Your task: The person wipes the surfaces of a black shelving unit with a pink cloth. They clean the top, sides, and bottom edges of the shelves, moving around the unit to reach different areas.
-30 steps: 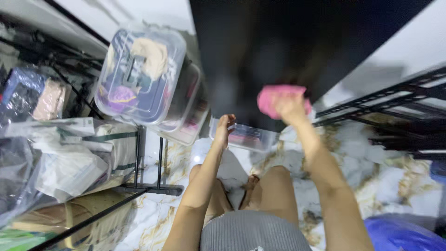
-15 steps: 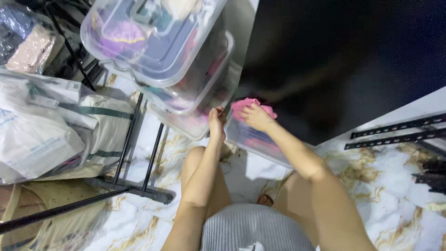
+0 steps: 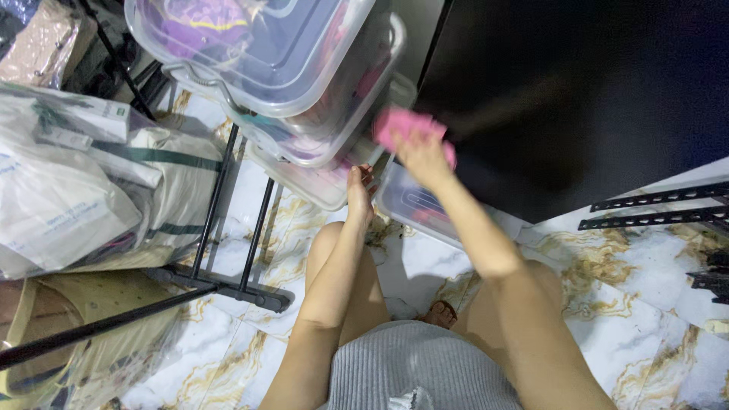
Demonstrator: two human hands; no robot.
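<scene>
Head view, looking straight down past our grey ribbed skirt to a white marble-pattern tiled floor with gold veining.

Our right hand is closed around a bright pink crumpled cloth, fingers wrapped over it, held in the air just above the open clear plastic bin on the floor. That bin sits low, just beside a large black flat panel that leans upright on the right. Darker folded items show inside the bin; we can't tell what they are.

Our left hand is flat and open, fingers together, empty. It rests against the near edge of the lowest clear plastic lidded tub in the stack, touching it, looks like steadying it or bracing ourselves while leaning forward. Judgement only.

Stack of clear lidded plastic tubs is tilted toward us, resting on a black metal wire rack; purple and pink fabric is visible through the walls. Clear walls explain the storage choice: contents readable without opening.

Left of the rack: bulky white and beige plastic-wrapped bags piled on the shelf. Black slotted metal brackets lie on the floor at far right, well apart from both hands.

Hands are apart, cloth between panel and tub stack.
</scene>
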